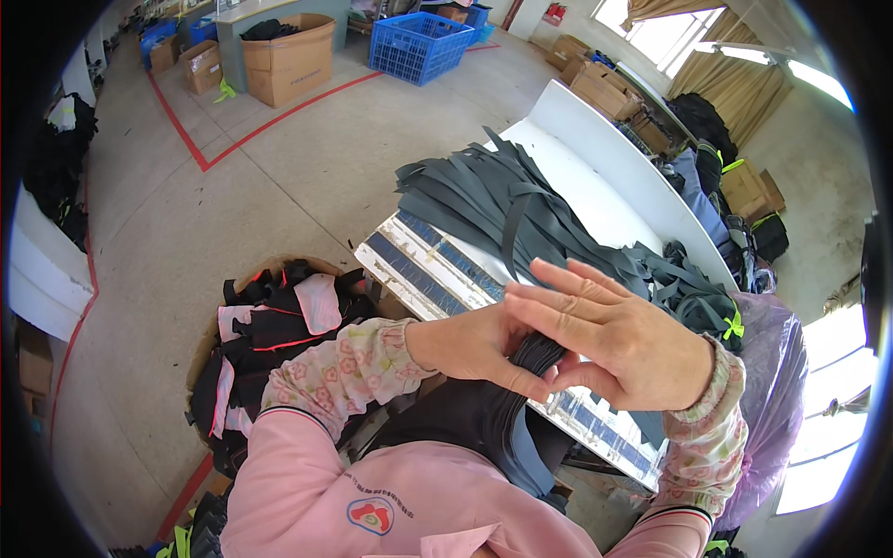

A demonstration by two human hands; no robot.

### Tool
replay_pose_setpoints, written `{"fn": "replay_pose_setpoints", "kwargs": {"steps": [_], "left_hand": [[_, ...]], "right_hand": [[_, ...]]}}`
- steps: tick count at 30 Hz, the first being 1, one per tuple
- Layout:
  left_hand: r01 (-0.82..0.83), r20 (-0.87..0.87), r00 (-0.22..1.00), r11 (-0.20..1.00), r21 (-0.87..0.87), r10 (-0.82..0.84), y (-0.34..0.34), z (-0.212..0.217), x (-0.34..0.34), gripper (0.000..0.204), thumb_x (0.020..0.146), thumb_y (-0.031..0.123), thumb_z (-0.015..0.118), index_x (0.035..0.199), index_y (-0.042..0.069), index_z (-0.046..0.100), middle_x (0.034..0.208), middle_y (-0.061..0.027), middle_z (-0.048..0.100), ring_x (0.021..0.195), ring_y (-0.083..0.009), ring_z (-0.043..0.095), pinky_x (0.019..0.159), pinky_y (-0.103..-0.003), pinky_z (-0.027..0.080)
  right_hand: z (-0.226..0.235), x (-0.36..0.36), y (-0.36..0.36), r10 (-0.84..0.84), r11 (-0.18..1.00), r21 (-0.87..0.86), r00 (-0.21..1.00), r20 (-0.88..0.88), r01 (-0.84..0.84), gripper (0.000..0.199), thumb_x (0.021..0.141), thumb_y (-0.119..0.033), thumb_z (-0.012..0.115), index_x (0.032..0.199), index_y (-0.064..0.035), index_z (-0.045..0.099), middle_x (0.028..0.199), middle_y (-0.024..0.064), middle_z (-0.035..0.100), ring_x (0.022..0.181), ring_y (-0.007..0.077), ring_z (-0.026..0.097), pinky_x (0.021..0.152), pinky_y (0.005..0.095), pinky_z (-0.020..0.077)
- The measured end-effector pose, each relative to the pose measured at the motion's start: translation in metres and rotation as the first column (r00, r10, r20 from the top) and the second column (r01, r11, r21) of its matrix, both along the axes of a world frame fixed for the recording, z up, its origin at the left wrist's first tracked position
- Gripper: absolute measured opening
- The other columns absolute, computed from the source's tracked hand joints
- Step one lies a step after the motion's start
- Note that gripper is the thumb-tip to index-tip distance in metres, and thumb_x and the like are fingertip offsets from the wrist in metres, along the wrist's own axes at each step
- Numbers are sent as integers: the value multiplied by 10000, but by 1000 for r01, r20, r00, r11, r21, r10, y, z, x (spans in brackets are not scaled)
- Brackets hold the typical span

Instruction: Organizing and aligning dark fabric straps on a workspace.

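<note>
Over the near edge of the white table, my two hands meet around a stacked bundle of dark strips (538, 353). My left hand (488, 346) is closed on the bundle, its thumb along the near side. My right hand (619, 339) curves round the other side, its fingers reaching over the top and its thumb tip close to the left thumb. The bundle's lower part hangs toward my lap, showing dark layered edges. Just beyond my hands, a large pile of loose dark grey flat strips (484, 191) spreads across the table.
The white table (577, 181) has a raised far edge and a worn, taped near edge. At its left stands an open carton of black and pink fabric pieces (307, 312). A purple plastic bag (767, 400) hangs at the right. Farther off are a blue crate (419, 51) and a cardboard box (290, 65).
</note>
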State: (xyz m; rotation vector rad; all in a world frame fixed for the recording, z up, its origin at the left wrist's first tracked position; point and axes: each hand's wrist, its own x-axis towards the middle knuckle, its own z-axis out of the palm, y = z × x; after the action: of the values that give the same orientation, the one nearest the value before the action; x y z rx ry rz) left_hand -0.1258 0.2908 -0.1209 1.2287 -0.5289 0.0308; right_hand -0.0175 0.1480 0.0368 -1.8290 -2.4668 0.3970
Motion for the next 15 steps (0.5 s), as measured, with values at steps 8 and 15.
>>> {"fn": "replay_pose_setpoints", "kwargs": {"steps": [8,15], "left_hand": [[42,-29,999,999,1,-41,-1,0,-2,423,848,109,806,1204,3,604,1040,-36,663,974,-110,651,861,-286,559],[43,-25,999,999,-18,-43,0,3,-3,406,857,106,797,1203,6,607,1074,-43,663,996,-124,656,904,-294,549]], "right_hand": [[13,-2,-3,11,998,-70,993,119,-3,934,777,-266,770,1559,-51,306,1593,141,360,1482,376,316,1191,546,248],[17,-1,-1,13,998,-56,998,63,-10,918,788,-365,757,1530,3,360,1574,169,388,1483,393,311,1185,553,235]]}}
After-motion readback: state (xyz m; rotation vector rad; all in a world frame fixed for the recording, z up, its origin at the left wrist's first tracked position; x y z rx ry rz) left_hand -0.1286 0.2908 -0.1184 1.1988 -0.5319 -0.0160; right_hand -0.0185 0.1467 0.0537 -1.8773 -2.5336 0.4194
